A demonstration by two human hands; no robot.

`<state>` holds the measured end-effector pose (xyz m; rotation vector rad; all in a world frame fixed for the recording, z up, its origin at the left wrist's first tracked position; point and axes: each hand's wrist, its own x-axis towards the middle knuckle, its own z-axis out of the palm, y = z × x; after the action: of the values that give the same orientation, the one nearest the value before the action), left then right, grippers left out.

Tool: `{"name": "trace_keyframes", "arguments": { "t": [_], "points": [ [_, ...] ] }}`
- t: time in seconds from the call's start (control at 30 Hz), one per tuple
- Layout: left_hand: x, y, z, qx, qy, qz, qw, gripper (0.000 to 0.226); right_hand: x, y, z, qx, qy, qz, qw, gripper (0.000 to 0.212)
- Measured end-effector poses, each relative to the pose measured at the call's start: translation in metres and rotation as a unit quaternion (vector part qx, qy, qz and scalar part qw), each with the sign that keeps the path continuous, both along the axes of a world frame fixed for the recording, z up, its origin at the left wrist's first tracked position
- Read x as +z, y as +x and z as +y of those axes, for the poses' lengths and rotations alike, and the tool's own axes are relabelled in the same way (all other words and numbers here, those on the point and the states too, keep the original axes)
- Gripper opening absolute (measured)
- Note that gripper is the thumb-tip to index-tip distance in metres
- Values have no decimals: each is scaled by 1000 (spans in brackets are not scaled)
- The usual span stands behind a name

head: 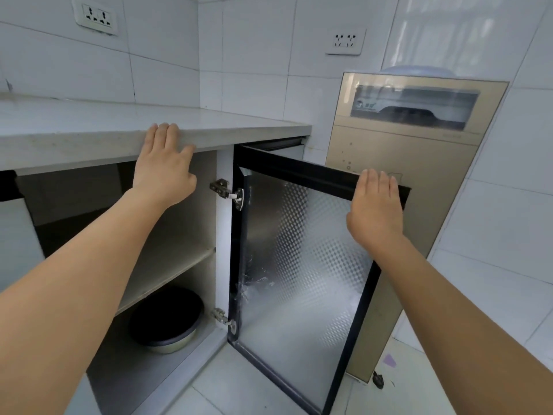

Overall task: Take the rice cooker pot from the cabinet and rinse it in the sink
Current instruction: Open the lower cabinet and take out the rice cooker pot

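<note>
Flat left hand [163, 172] rests on counter [74, 136], flat right hand [375, 211] on door [302, 265]; pot [166, 320] half-hidden.

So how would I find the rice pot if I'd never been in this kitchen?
Look under the grey countertop, inside the open cabinet whose door swings right. The pot sits on the cabinet floor, below the middle shelf. It is round, dark inside and pale outside, the only thing visible in there.

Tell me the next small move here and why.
Probably lower the left hand from the countertop edge into the cabinet toward the rice cooker pot. The cabinet door already stands open, with the right hand resting on its top edge, and the pot sits untouched on the bottom level under the shelf.
</note>
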<state>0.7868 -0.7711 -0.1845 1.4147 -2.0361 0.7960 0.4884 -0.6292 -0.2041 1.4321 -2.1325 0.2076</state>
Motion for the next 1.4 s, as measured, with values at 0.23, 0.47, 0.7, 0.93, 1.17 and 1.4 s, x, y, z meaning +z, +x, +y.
{"name": "trace_keyframes", "arguments": {
  "t": [0.23,0.47,0.7,0.93,1.17,1.4],
  "points": [
    [2,4,5,21,26,-57,998,53,3,-5,-3,27,-39,-24,999,64],
    [4,9,14,-6,38,-31,999,54,-6,1,-6,118,-37,-79,989,57],
    [-38,7,61,-63,100,87,989,48,-49,31,-5,292,-37,-170,940,49],
    [-121,18,125,-39,158,108,981,37,-110,41,16,385,30,-209,898,45],
    [-214,33,169,34,292,30,955,38,-186,46,23,405,150,-173,885,45],
    [-272,52,158,110,376,18,920,43,-245,59,11,364,203,-215,883,43]
  ]
}}
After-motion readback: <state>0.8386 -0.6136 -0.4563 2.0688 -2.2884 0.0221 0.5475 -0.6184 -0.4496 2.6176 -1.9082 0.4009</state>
